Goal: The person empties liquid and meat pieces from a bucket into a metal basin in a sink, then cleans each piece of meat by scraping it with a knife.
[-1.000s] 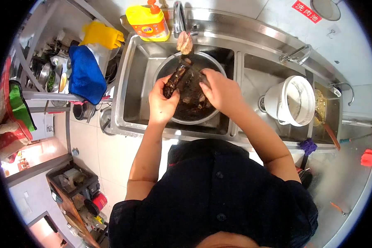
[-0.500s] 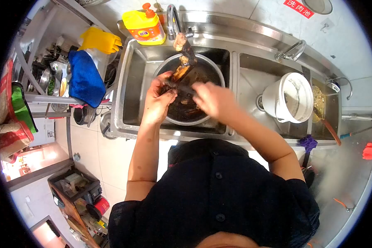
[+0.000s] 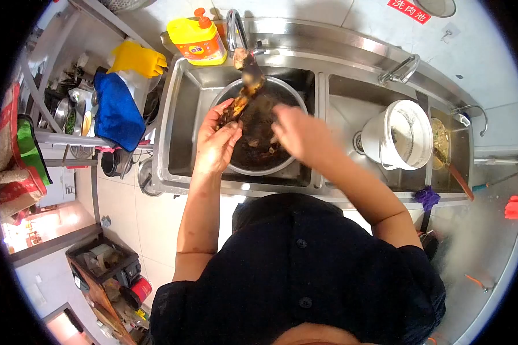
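Note:
In the head view, my left hand (image 3: 217,137) grips the lower end of a charred animal leg (image 3: 248,86), thumb and fingers closed around it. The leg is blackened with yellow-brown patches, and its pale end tilts up toward the tap. My right hand (image 3: 299,132) is curled and smeared by motion, to the right of the leg. The dark, knife-like tool in it hardly shows against the water now. Below both hands is a round metal basin (image 3: 299,95) of murky dark water, with other dark pieces partly visible in it.
The basin stands in the left sink (image 3: 181,123) under a tap (image 3: 234,29). A yellow soap bottle (image 3: 197,43) is at the back left. On the right are a white bucket (image 3: 380,135) and a wooden-handled tool (image 3: 459,183). A blue cloth (image 3: 118,109) hangs left.
My right hand has moved slightly right, off the leg, where the dark tool lay across it. The leg has tilted a little left in my left hand. The whole view has shifted slightly.

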The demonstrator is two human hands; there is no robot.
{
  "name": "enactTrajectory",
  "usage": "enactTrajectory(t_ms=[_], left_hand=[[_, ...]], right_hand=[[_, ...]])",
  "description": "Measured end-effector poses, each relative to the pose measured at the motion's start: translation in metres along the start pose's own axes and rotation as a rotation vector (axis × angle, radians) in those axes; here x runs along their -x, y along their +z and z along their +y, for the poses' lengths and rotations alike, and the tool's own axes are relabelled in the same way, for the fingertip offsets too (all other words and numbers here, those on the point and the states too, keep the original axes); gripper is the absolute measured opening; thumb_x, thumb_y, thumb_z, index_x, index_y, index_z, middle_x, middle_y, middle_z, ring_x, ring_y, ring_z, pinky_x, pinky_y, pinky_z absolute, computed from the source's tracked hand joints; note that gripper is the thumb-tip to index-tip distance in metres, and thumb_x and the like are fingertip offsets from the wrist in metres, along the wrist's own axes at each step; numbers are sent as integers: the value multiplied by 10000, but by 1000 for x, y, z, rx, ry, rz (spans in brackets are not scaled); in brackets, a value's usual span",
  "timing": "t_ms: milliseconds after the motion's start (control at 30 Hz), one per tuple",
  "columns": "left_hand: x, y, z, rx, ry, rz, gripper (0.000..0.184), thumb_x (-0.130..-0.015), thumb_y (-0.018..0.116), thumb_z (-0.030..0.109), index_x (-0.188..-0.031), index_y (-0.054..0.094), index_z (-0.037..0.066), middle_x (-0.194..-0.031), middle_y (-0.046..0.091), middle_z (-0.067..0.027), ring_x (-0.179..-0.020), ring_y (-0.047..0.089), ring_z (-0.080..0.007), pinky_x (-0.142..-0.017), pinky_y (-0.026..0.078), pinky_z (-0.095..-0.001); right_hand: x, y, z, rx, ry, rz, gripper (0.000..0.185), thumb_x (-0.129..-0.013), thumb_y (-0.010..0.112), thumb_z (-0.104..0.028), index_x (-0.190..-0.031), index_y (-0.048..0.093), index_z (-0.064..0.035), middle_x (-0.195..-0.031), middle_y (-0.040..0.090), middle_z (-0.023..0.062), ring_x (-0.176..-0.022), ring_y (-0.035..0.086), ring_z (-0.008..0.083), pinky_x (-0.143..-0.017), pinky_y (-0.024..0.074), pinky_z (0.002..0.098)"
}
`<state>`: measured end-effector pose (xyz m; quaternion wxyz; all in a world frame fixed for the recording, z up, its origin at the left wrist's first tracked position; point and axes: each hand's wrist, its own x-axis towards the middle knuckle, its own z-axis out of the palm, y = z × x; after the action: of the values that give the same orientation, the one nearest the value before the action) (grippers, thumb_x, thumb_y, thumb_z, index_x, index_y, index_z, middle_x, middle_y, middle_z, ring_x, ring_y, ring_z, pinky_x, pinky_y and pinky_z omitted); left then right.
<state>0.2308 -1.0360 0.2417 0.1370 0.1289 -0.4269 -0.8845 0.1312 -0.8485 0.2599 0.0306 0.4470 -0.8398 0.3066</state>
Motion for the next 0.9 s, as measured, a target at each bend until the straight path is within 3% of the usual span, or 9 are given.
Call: enactTrajectory(t_ms=[67, 200, 233, 367, 400, 467, 600, 700, 900], left_hand=[[1, -6, -5, 13, 8, -44, 441, -866, 500, -75, -1297, 432, -8, -1061, 563, -112, -765, 552, -114, -611, 459, -191], [5, 0, -1, 71, -16, 37, 385, -914, 507, 4, -1293, 440, -7, -1050, 573, -130, -734, 527, -112, -609, 453, -194], [5, 6, 2, 33, -27, 85, 365, -972, 504, 164, -1291, 448, -4, -1024, 584, -144, -690, 489, -111, -592, 431, -202], [3, 16, -7, -17, 56, 75, 504, -1001, 398, 404, -1279, 463, -10, -996, 598, -149, -679, 476, -112, -572, 396, -211], [3, 15, -8, -7, 70, 66, 506, -1003, 395, 401, -1279, 460, -18, -989, 598, -150, -678, 476, -113, -572, 396, -214], [5, 13, -9, 10, 95, 47, 511, -1006, 390, 395, -1277, 454, -33, -974, 597, -151, -677, 476, -113, -573, 395, -219], [4, 18, -6, -26, 111, 72, 528, -1010, 378, 395, -1277, 441, -56, -969, 594, -154, -673, 472, -114, -581, 396, -224], [2, 17, -11, -46, 130, 91, 533, -1010, 375, 398, -1281, 433, -58, -971, 594, -153, -674, 469, -113, -586, 393, -223], [2, 17, -12, -145, 177, 102, 564, -996, 394, 435, -1282, 439, -50, -965, 586, -137, -685, 462, -104, -602, 385, -215]], right_hand=[[10, 1, -16, -29, -59, -143, 252, -858, 596, -243, -1038, 511, -89, -798, 592, 151, -661, 628, 344, -563, 507, 445], [-2, -4, 5, 40, 31, 41, 267, -872, 590, -262, -1050, 514, -78, -822, 596, 142, -712, 632, 332, -576, 508, 432], [-5, -9, 6, 56, 89, 37, 274, -872, 593, -252, -1063, 514, -73, -815, 594, 141, -736, 635, 325, -581, 507, 427], [12, 10, -18, -92, -6, -18, 324, -842, 629, -228, -1097, 511, -65, -824, 598, 156, -727, 634, 334, -602, 515, 427], [14, 6, -26, -131, -14, -89, 336, -835, 635, -229, -1099, 513, -62, -826, 602, 159, -729, 632, 344, -617, 517, 432], [11, 10, -12, -109, -47, 59, 321, -848, 617, -224, -1103, 514, -57, -841, 609, 159, -744, 631, 351, -632, 521, 433], [-4, -13, -11, -23, 156, 23, 300, -868, 587, -222, -1110, 513, -60, -861, 617, 163, -758, 634, 353, -633, 525, 435], [15, 5, -28, -133, -65, -45, 282, -851, 608, -219, -1060, 507, -59, -809, 609, 155, -734, 631, 365, -616, 520, 451], [-5, -6, -17, -90, 76, 27, 238, -850, 601, -210, -1005, 500, -60, -806, 614, 177, -741, 634, 362, -629, 519, 458]])
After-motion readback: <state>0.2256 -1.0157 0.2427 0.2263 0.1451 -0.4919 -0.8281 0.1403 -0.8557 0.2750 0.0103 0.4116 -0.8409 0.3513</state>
